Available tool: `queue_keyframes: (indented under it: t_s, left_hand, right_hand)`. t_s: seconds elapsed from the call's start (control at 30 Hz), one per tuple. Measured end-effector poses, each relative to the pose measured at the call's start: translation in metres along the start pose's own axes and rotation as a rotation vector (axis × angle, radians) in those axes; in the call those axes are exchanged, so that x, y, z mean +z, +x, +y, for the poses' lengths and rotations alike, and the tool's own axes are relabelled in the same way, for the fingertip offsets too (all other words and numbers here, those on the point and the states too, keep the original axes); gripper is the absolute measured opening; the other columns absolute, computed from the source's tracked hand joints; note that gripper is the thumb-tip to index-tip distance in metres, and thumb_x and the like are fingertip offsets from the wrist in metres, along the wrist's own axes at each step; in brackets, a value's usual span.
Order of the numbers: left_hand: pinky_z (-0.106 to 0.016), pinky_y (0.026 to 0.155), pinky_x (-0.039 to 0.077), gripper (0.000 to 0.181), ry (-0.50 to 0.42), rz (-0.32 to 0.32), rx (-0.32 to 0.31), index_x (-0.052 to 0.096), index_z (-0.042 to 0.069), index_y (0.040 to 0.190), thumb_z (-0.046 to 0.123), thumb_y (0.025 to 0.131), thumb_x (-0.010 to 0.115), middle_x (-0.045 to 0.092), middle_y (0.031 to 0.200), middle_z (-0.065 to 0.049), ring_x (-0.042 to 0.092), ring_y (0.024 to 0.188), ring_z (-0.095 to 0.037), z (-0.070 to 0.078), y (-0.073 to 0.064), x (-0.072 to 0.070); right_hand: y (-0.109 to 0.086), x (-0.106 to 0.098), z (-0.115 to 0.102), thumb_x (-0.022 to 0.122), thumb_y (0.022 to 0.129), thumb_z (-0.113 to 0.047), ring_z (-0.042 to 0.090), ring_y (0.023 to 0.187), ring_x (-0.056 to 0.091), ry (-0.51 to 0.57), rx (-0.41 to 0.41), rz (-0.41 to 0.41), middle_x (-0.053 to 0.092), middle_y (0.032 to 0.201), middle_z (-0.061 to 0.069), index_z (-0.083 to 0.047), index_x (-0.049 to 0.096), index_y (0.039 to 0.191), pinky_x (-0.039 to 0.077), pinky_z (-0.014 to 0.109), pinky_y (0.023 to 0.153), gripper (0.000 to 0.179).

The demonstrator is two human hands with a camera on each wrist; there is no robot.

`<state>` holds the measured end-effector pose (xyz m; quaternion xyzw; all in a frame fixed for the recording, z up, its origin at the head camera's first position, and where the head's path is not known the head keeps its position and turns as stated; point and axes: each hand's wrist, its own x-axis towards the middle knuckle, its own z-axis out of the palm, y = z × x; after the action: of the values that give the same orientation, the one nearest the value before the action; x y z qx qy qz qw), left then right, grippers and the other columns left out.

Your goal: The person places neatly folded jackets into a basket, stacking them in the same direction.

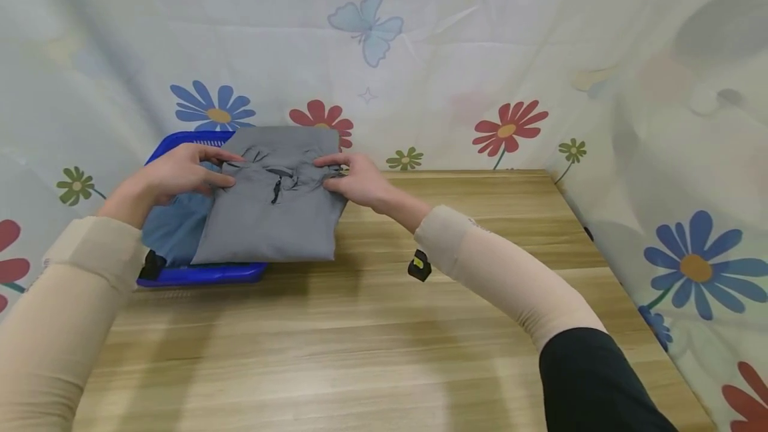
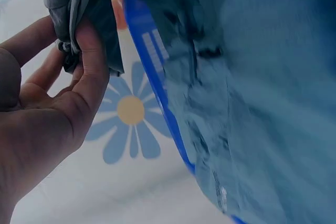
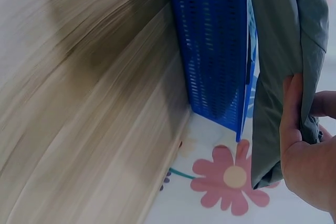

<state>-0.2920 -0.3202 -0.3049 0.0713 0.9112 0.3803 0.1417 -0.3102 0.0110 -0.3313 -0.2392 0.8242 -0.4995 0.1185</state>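
A folded grey garment (image 1: 270, 232) with a short black cord near its middle hangs level over the right part of a blue plastic basket (image 1: 210, 276). My left hand (image 1: 180, 172) pinches its left edge between thumb and fingers. On the opposite edge, my right hand (image 1: 363, 182) grips the folded layers, with the thumb on one face and fingers on the other, as the right wrist view of the garment (image 3: 275, 35) shows. Inside the basket lies a blue garment (image 1: 177, 225), partly hidden under the grey one. It fills much of the left wrist view.
A small black object with a yellow-green mark (image 1: 419, 265) is by my right forearm on the wooden table (image 1: 336, 352). Behind the table hangs a white cloth (image 1: 444, 72) printed with flowers and a butterfly. The basket stands at the table's back left.
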Motion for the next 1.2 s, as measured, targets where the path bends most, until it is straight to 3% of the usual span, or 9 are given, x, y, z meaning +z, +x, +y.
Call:
queue_keyframes:
  t_s: [0.27, 0.5, 0.57, 0.63, 0.7, 0.87, 0.93, 1.0, 1.2]
  left_hand:
    - [-0.051, 0.092, 0.055, 0.056, 0.028, -0.011, -0.012, 0.046, 0.001, 0.153, 0.016, 0.102, 0.066, 0.025, 0.159, -0.029, 0.055, 0.121, -0.038, -0.024, 0.001, -0.022]
    - [-0.052, 0.093, 0.054, 0.059, 0.027, -0.018, -0.057, 0.041, -0.002, 0.154, 0.015, 0.103, 0.065, 0.018, 0.161, -0.033, 0.045, 0.131, -0.047, -0.045, -0.008, -0.038]
    - [-0.053, 0.094, 0.053, 0.060, 0.027, -0.018, -0.063, 0.041, -0.003, 0.154, 0.015, 0.103, 0.065, 0.017, 0.161, -0.034, 0.042, 0.133, -0.048, -0.051, -0.011, -0.043]
    - [-0.053, 0.094, 0.053, 0.061, 0.032, -0.017, -0.073, 0.040, -0.004, 0.154, 0.016, 0.102, 0.066, 0.017, 0.160, -0.035, 0.041, 0.134, -0.049, -0.056, -0.014, -0.048]
    - [-0.054, 0.094, 0.053, 0.061, 0.047, -0.019, -0.078, 0.040, -0.004, 0.154, 0.018, 0.103, 0.066, 0.017, 0.160, -0.036, 0.040, 0.134, -0.050, -0.060, -0.017, -0.053]
    - [-0.054, 0.094, 0.053, 0.064, 0.068, -0.020, -0.089, 0.038, -0.003, 0.155, 0.022, 0.103, 0.065, 0.009, 0.162, -0.036, 0.039, 0.134, -0.053, -0.067, -0.026, -0.064]
    - [-0.053, 0.094, 0.053, 0.066, 0.068, -0.017, -0.098, 0.036, -0.002, 0.157, 0.024, 0.103, 0.065, 0.005, 0.163, -0.036, 0.039, 0.135, -0.053, -0.069, -0.031, -0.067]
    - [-0.052, 0.094, 0.053, 0.067, 0.072, -0.015, -0.107, 0.036, 0.000, 0.158, 0.027, 0.103, 0.065, 0.003, 0.164, -0.035, 0.042, 0.133, -0.052, -0.070, -0.035, -0.069]
    - [-0.047, 0.092, 0.055, 0.065, 0.077, -0.008, -0.117, 0.039, 0.003, 0.157, 0.026, 0.103, 0.066, 0.003, 0.164, -0.035, 0.056, 0.123, -0.034, -0.072, -0.037, -0.076]
  right_hand:
    - [0.020, 0.026, -0.009, 0.065, 0.097, -0.006, 0.012, 0.052, 0.022, 0.014, 0.015, 0.014, 0.052, 0.149, 0.002, -0.016, 0.068, 0.137, 0.032, 0.027, 0.053, 0.041]
    - [0.033, 0.051, -0.021, 0.065, 0.097, -0.002, 0.015, 0.064, 0.036, 0.021, -0.001, 0.023, 0.054, 0.146, 0.003, -0.013, 0.069, 0.136, 0.036, 0.027, 0.054, 0.040]
    - [0.037, 0.058, -0.024, 0.065, 0.097, -0.002, 0.011, 0.074, 0.042, 0.023, -0.005, 0.030, 0.055, 0.145, 0.001, -0.014, 0.069, 0.135, 0.039, 0.026, 0.057, 0.039]
    - [0.041, 0.066, -0.026, 0.065, 0.097, -0.002, 0.013, 0.071, 0.042, 0.036, -0.008, 0.032, 0.058, 0.138, 0.000, -0.013, 0.070, 0.134, 0.040, 0.025, 0.058, 0.039]
    - [0.044, 0.072, -0.028, 0.065, 0.097, -0.001, 0.012, 0.066, 0.039, 0.045, -0.010, 0.027, 0.063, 0.117, 0.001, -0.013, 0.069, 0.135, 0.039, 0.024, 0.057, 0.039]
    - [0.051, 0.086, -0.034, 0.065, 0.098, -0.001, 0.012, 0.046, 0.026, 0.064, 0.008, 0.018, 0.053, 0.071, 0.000, -0.013, 0.067, 0.137, 0.031, 0.024, 0.049, 0.041]
    - [0.052, 0.090, -0.036, 0.065, 0.099, -0.002, 0.011, 0.043, 0.026, 0.065, 0.016, 0.022, 0.063, 0.079, -0.001, -0.015, 0.067, 0.137, 0.032, 0.024, 0.047, 0.041]
    - [0.053, 0.093, -0.037, 0.065, 0.099, -0.002, 0.011, 0.043, 0.026, 0.072, 0.018, 0.025, 0.068, 0.099, -0.001, -0.016, 0.068, 0.137, 0.032, 0.023, 0.047, 0.041]
    - [0.055, 0.100, -0.038, 0.066, 0.098, -0.002, 0.010, 0.049, 0.033, 0.074, 0.027, 0.058, 0.061, 0.134, -0.002, -0.018, 0.070, 0.135, 0.035, 0.023, 0.049, 0.040]
